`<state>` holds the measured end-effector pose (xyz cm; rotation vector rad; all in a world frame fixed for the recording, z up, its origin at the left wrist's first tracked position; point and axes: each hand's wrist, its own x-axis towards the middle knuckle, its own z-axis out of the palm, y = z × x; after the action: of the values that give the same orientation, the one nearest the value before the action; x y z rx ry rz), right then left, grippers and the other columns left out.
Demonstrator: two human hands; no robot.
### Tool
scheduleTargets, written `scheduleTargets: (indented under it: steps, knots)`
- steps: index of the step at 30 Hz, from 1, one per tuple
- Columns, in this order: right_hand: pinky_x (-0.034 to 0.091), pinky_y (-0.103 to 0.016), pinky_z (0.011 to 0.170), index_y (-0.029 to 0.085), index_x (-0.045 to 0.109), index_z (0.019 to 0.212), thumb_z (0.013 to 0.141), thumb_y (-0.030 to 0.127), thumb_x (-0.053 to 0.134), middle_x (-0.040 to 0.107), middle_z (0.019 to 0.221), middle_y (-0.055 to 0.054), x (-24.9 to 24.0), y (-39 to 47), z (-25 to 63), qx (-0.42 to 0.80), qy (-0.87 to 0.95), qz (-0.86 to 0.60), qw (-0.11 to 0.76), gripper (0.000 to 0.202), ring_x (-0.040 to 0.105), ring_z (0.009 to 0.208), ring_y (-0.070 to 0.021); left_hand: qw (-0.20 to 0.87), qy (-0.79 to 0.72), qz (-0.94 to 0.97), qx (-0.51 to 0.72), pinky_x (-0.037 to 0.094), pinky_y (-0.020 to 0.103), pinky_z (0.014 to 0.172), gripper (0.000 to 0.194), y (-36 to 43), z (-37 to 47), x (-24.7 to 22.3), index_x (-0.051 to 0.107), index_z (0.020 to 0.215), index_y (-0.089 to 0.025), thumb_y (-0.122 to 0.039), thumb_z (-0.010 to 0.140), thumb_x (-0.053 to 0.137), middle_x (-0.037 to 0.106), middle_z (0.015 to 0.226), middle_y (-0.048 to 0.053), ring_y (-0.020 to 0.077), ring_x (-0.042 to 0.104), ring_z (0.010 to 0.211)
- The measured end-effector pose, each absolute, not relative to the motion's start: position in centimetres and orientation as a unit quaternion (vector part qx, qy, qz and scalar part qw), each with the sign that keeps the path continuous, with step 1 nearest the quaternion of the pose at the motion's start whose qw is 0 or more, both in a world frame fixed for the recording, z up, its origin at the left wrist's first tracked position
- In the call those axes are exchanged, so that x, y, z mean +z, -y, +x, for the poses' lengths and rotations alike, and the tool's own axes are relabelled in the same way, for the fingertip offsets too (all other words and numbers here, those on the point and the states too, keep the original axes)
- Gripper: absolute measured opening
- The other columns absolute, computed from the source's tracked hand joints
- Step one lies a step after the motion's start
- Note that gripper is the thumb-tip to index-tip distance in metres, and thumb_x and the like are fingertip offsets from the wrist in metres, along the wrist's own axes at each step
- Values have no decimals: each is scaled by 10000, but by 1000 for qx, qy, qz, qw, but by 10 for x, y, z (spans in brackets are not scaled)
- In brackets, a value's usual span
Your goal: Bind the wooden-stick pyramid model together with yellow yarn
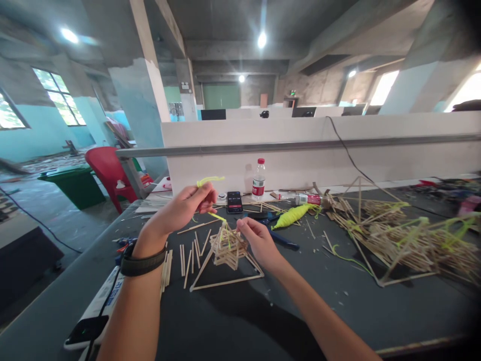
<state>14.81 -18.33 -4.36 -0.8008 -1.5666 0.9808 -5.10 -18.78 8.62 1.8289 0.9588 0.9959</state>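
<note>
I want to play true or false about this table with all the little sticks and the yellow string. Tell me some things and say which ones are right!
1. The left hand pinches a piece of yellow string. True.
2. The right hand holds the water bottle. False: it touches the small stick frame; the bottle stands alone near the white partition.
3. A phone lies on the table beyond the hands. True.
4. The chair at the left is blue. False: it is red.
5. There is a band on the left wrist. True.
6. The spool of yellow string hangs from the ceiling. False: it lies on the table, right of the hands.
</note>
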Motion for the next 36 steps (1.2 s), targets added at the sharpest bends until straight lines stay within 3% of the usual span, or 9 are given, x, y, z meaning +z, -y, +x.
scheduleTargets:
  steps: [5,9,15,21,25,29,31,34,36]
  knots:
    - [361,-247,546,220,541,799,921,564,537,420,687,32,-46,180,147,438,634,-331,545,365,394,600,-133,408,-375,732,396,500,271,678,351,185,-53,84,586,798,-197,-439,983,412,450,658,-15,131,429,596]
    - [346,-244,543,238,593,974,896,512,615,446,739,33,-54,180,146,412,645,-354,538,285,393,619,-136,415,-381,725,395,527,309,757,334,185,-54,83,589,806,-205,-439,975,422,425,641,-27,126,421,564]
    - [339,-248,538,219,602,801,955,483,530,461,717,15,-56,182,145,402,659,-336,539,313,400,620,-138,416,-382,724,397,517,301,762,357,188,-51,86,589,789,-194,-454,977,432,470,688,-11,119,427,587]
    - [360,-257,580,214,590,763,952,495,524,468,719,11,-46,183,146,427,638,-313,559,345,413,638,-143,414,-372,732,394,503,271,706,364,189,-50,88,574,779,-193,-442,988,409,424,644,-27,120,406,572]
    - [376,-271,635,213,660,765,948,490,531,528,796,-5,-43,184,147,446,621,-303,569,356,445,675,-149,417,-368,731,395,495,262,682,354,187,-51,86,572,786,-194,-426,990,400,429,652,-20,126,422,592]
    - [354,-273,586,253,754,961,963,478,513,527,838,-6,-48,183,144,493,582,-294,576,330,416,618,-132,417,-367,732,395,490,243,688,376,185,-53,84,587,792,-182,-454,989,417,439,660,-25,110,412,594]
    - [381,-280,629,271,761,1022,961,459,534,535,852,-11,-49,183,142,500,568,-285,589,301,472,669,-143,416,-368,729,400,491,240,687,374,185,-53,83,593,789,-181,-453,986,429,442,657,-27,106,411,589]
    - [418,-315,799,247,776,888,953,408,573,550,858,-26,-49,185,141,428,596,-285,617,267,564,855,-187,423,-368,722,406,508,256,721,356,184,-53,83,597,788,-181,-439,981,447,439,646,-32,104,415,582]
    - [425,-321,797,238,774,879,959,377,570,536,813,-22,-48,188,142,357,625,-310,621,259,567,826,-188,428,-368,720,405,515,269,748,348,186,-52,84,593,788,-181,-434,980,450,431,642,-36,102,409,574]
